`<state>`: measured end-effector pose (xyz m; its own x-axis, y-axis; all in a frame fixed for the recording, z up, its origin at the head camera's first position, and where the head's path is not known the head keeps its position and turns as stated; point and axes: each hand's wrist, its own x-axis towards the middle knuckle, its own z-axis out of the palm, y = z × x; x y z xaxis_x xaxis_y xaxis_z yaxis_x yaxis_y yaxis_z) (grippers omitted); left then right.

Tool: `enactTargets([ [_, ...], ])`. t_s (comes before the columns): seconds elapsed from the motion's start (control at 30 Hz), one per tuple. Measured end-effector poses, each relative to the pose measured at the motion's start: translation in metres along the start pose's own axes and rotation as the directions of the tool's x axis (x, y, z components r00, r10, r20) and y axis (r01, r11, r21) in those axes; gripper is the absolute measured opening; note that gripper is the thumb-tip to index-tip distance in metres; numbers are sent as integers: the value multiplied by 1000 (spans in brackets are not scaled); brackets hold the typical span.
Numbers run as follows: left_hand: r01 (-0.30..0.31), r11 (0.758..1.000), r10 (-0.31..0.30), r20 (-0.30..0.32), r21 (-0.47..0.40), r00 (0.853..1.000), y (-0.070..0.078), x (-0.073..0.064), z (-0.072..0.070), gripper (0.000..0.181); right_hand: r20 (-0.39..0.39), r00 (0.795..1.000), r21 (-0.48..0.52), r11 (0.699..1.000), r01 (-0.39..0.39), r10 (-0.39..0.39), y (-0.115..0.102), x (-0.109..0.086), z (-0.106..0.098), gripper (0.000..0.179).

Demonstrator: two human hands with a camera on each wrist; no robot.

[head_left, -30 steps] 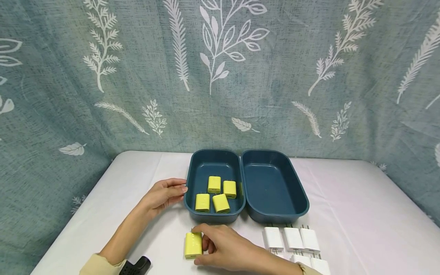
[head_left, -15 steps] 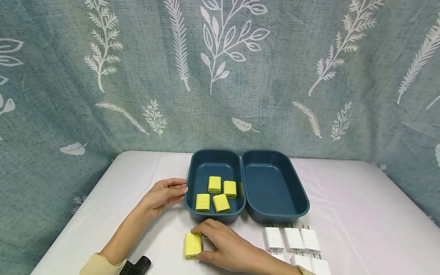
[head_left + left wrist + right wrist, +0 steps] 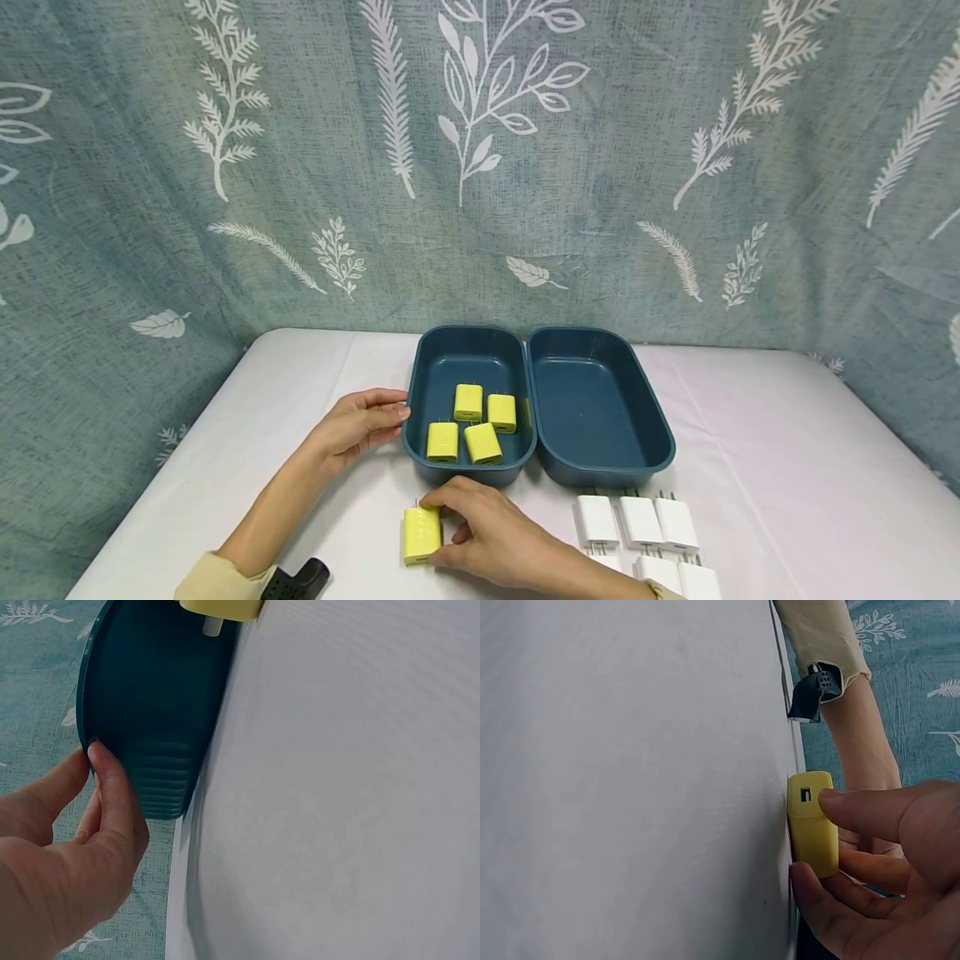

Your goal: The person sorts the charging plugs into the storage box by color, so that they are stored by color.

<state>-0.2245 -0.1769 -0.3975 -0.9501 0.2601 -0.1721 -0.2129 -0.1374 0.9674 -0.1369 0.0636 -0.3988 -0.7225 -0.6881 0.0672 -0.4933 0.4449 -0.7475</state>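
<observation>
A yellow USB wall charger lies on the white cloth in front of the left blue bin. My right hand pinches it lengthwise. In the right wrist view the thumb sits beside the USB port of the charger, and another fingertip is at its far end. My left hand holds the left side of that bin at its rim. Seen from the left wrist, thumb and finger meet at the edge of the bin. Several yellow chargers lie inside this bin.
A second blue bin stands against the right side of the first. Several white chargers lie in rows in front of it, near the right forearm. A black wrist device is on the left sleeve. A patterned curtain hangs behind the table.
The right thumb has shifted in to the charger's near end, and the knuckles have risen slightly. The charger and the left hand have stayed in place.
</observation>
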Motion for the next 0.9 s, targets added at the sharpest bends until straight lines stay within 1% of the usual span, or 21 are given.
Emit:
enactTargets([
  [0.27,-1,1000,1,2,-2,1000,0,0,-1,42,6,1000,33,999,9,-9,0,0,0,46],
  [0.4,0,1000,0,-1,-2,1000,0,1,0,42,9,1000,33,999,26,-26,0,-1,-1,46],
  [0.53,1,1000,-1,-2,-3,1000,0,1,0,42,15,1000,43,999,23,-23,-1,-1,-2,46],
  [0.7,0,1000,0,2,-4,1000,-1,1,0,42,38,999,81,997,13,-16,-4,-2,-7,47],
  [0.9,4,1000,-4,0,-9,1000,-1,0,0,42,54,998,138,990,21,-28,-7,-4,-11,48],
])
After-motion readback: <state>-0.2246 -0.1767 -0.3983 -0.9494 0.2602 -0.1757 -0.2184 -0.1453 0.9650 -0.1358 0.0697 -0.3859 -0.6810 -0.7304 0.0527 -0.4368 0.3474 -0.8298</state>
